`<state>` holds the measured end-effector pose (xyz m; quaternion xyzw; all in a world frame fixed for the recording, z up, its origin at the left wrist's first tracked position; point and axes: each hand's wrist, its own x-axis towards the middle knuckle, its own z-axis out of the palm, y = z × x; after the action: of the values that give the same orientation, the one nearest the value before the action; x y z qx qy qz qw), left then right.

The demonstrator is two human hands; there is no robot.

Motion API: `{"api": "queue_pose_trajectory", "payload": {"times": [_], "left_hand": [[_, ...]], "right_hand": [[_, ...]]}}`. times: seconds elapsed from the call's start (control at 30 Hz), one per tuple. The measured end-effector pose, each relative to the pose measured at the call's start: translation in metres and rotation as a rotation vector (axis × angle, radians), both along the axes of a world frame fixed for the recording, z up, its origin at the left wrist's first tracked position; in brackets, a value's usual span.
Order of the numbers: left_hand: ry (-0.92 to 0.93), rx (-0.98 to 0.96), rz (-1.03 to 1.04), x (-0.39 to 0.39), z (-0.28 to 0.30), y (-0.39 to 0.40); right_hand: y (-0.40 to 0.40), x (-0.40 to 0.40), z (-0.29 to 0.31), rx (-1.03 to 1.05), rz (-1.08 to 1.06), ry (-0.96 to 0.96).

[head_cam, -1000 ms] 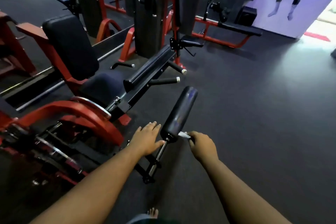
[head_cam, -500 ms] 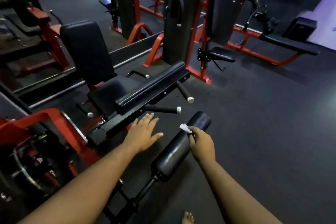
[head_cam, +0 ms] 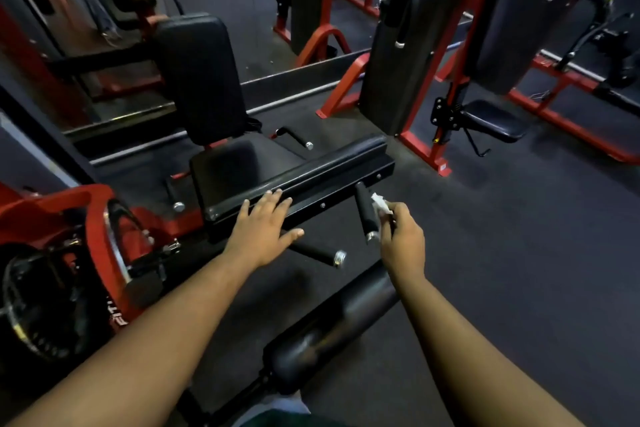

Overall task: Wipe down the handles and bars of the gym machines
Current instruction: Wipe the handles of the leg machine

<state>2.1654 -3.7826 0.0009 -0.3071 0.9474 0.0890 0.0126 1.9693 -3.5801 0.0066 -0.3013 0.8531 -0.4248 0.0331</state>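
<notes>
1. Handle (head_cam: 363,213) nearest the right hand is a short black grip bar with a silver end cap; it sticks out from under the black padded bar (head_cam: 311,172) of the red-framed leg machine, its long axis running from the frame down toward the camera, cap end nearest the viewer.
2. A second handle (head_cam: 317,253) of the same kind juts out lower and to the left, angled down to the right, its silver cap pointing toward the right forearm.
3. Right hand (head_cam: 403,239) is held just beside the first handle, on its right, fingers curled and pinching a small white cloth (head_cam: 380,204); the cloth looks to be touching the grip's side, though the blur makes contact hard to confirm.
4. Left hand (head_cam: 263,229) is stretched forward, palm down, fingers straight and spread, thumb out to the right; the fingertips lie on the front edge of the padded bar and grasp nothing.
5. Both forearms reach in from the bottom edge, bare.
6. A black foam roller pad (head_cam: 332,326) lies below the hands, its axis running from lower left to upper right, passing under the right wrist.
7. The handle's grip is matte black and looks ribbed.
</notes>
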Motion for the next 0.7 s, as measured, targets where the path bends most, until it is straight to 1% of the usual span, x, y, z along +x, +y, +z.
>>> {"api": "queue_pose_trajectory", "payload": {"times": [0.13, 0.27, 0.33, 0.4, 0.47, 0.53, 0.57, 0.7], "left_hand": [[-0.003, -0.009, 0.012, -0.029, -0.011, -0.022], [-0.019, 0.009, 0.076, -0.057, -0.019, -0.032], [-0.047, 0.022, 0.117, -0.069, -0.022, -0.038], [-0.081, 0.027, 0.150, -0.076, -0.026, -0.042], [-0.115, 0.024, 0.190, -0.080, -0.032, -0.041], [-0.126, 0.004, 0.229, -0.083, -0.037, -0.038], [-0.130, 0.002, 0.243, -0.083, -0.039, -0.038], [-0.159, 0.009, 0.287, -0.087, -0.043, -0.038]], "right_hand": [[-0.016, -0.027, -0.002, 0.096, 0.041, 0.007], [-0.044, -0.063, 0.002, 0.139, 0.144, 0.077], [-0.067, -0.086, -0.005, 0.244, 0.260, 0.112], [-0.085, -0.102, -0.021, 0.370, 0.397, 0.215], [-0.093, -0.113, -0.039, 0.480, 0.504, 0.204], [-0.089, -0.118, -0.046, 0.440, 0.531, 0.090], [-0.083, -0.117, -0.046, 0.400, 0.557, 0.068], [-0.042, -0.119, -0.035, 0.306, 0.795, 0.085]]}}
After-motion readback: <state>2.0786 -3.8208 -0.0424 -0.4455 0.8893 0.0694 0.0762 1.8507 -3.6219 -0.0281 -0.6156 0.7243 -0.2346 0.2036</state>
